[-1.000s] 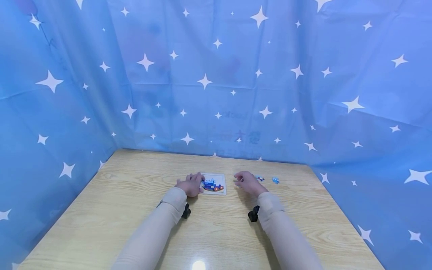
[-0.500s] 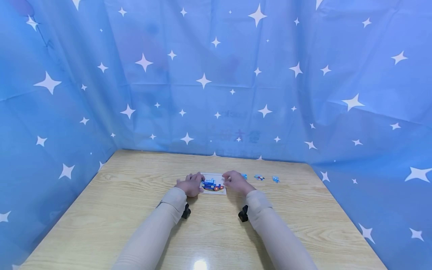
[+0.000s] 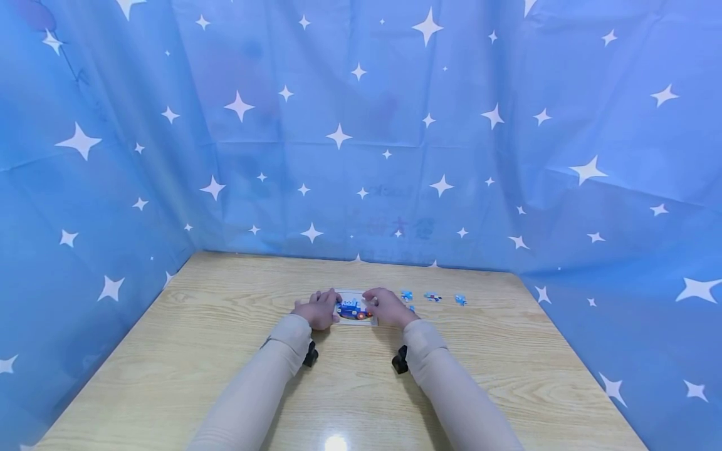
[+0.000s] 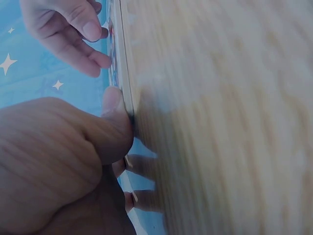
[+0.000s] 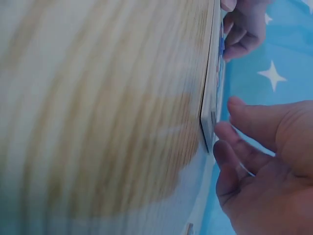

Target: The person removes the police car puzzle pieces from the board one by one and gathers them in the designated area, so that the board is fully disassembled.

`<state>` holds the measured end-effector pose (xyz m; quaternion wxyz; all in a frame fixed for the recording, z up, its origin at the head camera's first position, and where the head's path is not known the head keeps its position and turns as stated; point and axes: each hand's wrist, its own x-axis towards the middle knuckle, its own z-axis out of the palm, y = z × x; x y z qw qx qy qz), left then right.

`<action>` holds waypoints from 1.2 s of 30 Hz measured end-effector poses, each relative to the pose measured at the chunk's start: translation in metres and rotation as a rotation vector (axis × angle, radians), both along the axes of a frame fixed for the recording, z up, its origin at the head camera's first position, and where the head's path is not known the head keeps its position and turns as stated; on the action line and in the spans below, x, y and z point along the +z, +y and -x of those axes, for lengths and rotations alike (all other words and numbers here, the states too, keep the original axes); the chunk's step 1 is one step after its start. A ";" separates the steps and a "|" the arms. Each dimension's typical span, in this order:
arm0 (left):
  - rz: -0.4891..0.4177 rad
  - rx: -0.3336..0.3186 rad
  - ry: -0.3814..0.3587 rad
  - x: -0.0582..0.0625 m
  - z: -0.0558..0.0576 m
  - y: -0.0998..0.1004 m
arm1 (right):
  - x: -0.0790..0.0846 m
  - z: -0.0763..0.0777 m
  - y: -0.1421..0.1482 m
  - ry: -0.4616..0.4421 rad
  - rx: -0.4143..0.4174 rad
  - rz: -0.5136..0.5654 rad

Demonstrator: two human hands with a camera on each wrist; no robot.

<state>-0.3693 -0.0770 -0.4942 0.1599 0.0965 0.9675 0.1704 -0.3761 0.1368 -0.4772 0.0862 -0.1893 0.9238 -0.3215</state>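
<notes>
A small puzzle board (image 3: 354, 322) with a white border and a blue tractor-like picture lies flat on the table. My left hand (image 3: 318, 309) grips its left side; in the left wrist view the thumb (image 4: 113, 105) lies against the board's near edge. Over the board's right part is my right hand (image 3: 388, 307), its fingertips at the picture's upper right. In the right wrist view the thumb (image 5: 254, 117) and fingers are bent and apart, and no piece shows between them. The right hand covers part of the picture.
Several loose puzzle pieces lie right of the board: one blue (image 3: 406, 295), one partly behind the right hand (image 3: 412, 309), one multicoloured (image 3: 433, 296) and one farther right (image 3: 460, 300). A blue star-patterned curtain (image 3: 361, 156) hangs behind the wooden table (image 3: 254, 294).
My right hand has moved left from beside the loose pieces to over the board's right part, uncovering pieces behind it. The left hand stays on the board.
</notes>
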 end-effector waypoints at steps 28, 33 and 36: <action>0.000 0.001 -0.003 0.002 -0.001 0.000 | -0.002 0.002 -0.017 -0.026 0.006 -0.002; -0.006 0.003 -0.018 0.003 -0.002 0.000 | -0.002 0.002 -0.019 -0.016 0.007 -0.007; -0.001 0.004 -0.019 0.001 -0.001 0.000 | -0.003 0.004 -0.020 -0.027 0.013 -0.004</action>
